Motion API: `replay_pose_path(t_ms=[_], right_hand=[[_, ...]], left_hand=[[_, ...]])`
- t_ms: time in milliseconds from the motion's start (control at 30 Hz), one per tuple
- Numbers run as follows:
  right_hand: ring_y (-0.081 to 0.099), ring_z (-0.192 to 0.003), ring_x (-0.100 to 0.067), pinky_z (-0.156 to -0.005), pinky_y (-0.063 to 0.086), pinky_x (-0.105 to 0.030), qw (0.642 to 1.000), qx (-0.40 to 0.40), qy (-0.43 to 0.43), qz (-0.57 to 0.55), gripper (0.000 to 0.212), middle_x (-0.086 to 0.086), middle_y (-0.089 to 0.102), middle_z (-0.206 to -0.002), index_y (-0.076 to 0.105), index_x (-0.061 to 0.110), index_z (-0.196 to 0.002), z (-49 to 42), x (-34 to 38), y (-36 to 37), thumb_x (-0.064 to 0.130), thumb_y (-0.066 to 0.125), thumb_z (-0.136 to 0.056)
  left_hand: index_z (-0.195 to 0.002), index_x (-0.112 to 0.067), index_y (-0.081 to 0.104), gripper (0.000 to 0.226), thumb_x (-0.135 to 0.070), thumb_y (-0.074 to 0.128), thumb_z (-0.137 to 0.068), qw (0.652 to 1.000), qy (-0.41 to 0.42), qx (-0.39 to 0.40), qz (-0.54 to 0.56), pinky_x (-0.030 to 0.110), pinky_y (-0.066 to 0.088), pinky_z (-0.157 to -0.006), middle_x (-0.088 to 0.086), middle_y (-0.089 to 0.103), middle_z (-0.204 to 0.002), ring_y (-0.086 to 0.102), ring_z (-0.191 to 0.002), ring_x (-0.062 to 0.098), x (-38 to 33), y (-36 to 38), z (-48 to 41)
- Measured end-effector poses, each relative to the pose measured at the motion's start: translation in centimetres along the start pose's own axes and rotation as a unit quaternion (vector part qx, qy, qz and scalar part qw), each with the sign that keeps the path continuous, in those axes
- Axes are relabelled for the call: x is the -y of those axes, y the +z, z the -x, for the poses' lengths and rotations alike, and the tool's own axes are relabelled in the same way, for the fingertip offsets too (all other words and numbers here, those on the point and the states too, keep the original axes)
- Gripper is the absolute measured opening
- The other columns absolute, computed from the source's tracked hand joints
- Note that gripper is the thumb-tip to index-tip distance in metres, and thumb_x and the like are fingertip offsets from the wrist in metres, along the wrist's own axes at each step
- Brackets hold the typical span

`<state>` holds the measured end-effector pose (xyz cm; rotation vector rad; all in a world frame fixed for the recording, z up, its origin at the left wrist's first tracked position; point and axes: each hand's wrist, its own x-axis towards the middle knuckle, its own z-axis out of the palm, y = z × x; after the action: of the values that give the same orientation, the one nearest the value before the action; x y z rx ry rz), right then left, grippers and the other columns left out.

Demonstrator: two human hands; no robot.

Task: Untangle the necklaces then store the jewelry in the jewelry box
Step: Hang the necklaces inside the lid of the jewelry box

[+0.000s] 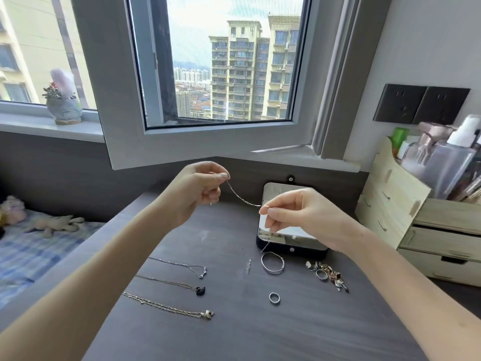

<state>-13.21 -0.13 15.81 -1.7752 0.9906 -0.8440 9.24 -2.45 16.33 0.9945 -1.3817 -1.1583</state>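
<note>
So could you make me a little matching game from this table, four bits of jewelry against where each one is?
Things:
1. silver chain
2. bangle
3. lone ring
4. black-pendant necklace

Places:
A. laid out on the left, middle row of three
B. pinched in the air between left hand and right hand
C. on the table, right in front of the closed jewelry box
D. by itself, nearer the camera than the bangle

Pairs: 1-B, 2-C, 3-D, 4-A.
</note>
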Motion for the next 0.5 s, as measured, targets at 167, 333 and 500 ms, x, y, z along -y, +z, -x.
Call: replay_pose_path(t_ms=[167, 333, 500], right_hand=[[0.064, -0.068, -0.019, -0.07, 0.056, -0.026, 0.997, -0.033, -0.064, -0.009, 0.014, -0.01, 0.069, -0.073, 0.068, 0.001, -0.098, -0.5, 3.1, -1.3, 0.001, 0.058, -0.088], [0.064, -0.067, -0.02, -0.071, 0.058, -0.031, 0.993, -0.064, -0.095, 0.004, 0.014, -0.008, 0.069, -0.071, 0.067, 0.003, -0.099, -1.1, 6.6, -2.8, 0.002, 0.059, -0.088], [0.059, -0.061, -0.014, -0.06, 0.053, -0.024, 0.99, -0.102, -0.096, 0.02, 0.013, -0.007, 0.066, -0.07, 0.067, 0.004, -0.097, -2.3, 8.7, -4.3, 0.001, 0.058, -0.089]], left_hand=[[-0.081, -0.006, 0.062, 0.011, -0.001, 0.056, -0.089, 0.997, -0.023, 0.059, -0.034, 0.024, 0.047, -0.06, -0.001, 0.051, -0.059, 0.052, -0.056, 0.015, 1.2, 1.3, 0.3], [-0.084, -0.006, 0.064, 0.007, 0.0, 0.061, -0.086, 0.991, -0.019, 0.123, -0.039, 0.025, 0.053, -0.071, 0.003, 0.06, -0.065, 0.061, -0.066, 0.017, 2.0, 3.1, -0.2], [-0.087, -0.008, 0.067, 0.015, -0.004, 0.067, -0.073, 0.985, -0.016, 0.166, -0.035, 0.022, 0.052, -0.077, 0.006, 0.066, -0.08, 0.066, -0.08, 0.015, 2.5, 4.5, -1.7]])
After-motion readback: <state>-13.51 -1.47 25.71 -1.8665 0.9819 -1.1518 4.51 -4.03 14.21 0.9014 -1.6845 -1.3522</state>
